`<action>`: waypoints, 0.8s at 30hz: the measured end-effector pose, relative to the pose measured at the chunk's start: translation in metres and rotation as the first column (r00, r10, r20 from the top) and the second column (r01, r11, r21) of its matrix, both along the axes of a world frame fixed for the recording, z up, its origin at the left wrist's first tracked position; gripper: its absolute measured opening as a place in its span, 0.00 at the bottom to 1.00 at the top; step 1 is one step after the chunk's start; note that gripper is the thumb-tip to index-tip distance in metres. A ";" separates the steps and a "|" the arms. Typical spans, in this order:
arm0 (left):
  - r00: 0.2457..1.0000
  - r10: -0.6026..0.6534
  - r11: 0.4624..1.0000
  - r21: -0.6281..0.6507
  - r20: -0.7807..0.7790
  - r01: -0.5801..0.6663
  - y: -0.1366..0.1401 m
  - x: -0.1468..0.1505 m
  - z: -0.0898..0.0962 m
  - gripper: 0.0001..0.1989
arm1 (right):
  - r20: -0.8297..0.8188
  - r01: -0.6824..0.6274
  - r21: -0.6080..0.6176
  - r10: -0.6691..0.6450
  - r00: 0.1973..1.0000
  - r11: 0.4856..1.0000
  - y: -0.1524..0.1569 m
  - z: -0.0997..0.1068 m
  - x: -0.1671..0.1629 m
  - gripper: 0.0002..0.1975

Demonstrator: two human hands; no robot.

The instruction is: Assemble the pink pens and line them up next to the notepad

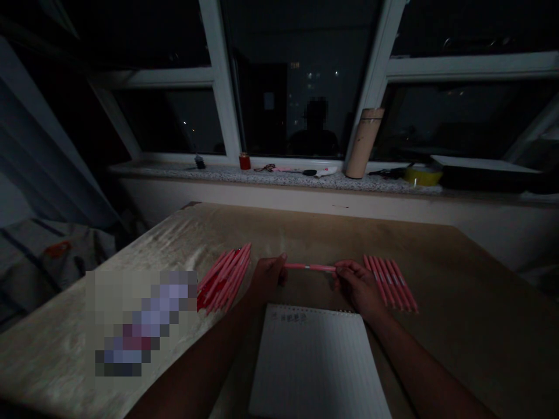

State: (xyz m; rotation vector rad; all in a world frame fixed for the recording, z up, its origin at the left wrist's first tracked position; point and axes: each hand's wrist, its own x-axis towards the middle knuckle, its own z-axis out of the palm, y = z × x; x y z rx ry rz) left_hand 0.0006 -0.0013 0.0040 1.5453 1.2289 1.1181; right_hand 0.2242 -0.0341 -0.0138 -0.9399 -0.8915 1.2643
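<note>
A slim pink pen [309,267] is stretched level between my two hands, above the far edge of a spiral notepad [318,364]. My left hand [271,272] pinches its left end between thumb and fingers. At the other end, my right hand [354,280] has its fingers closed around the tip. Left of my left hand lies a loose pile of similar pink pens [225,276], with something red under them. Beside my right hand, several more pink pens [390,282] lie side by side in a slanted row. Faint writing shows at the notepad's top left.
The brown table [471,343] ends near a windowsill [288,179]. On the sill stand a tan cylindrical flask [365,144], a small red jar [245,162] and a yellow tape roll [423,176]. A blurred-out object [152,320] lies at the table's left. A curtain [56,134] hangs far left.
</note>
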 end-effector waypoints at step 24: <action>0.988 -0.077 0.985 0.144 -0.137 0.096 -0.013 0.006 0.012 0.25 | 0.852 -0.357 0.278 -0.057 0.521 0.892 -0.018 0.022 -0.018 0.15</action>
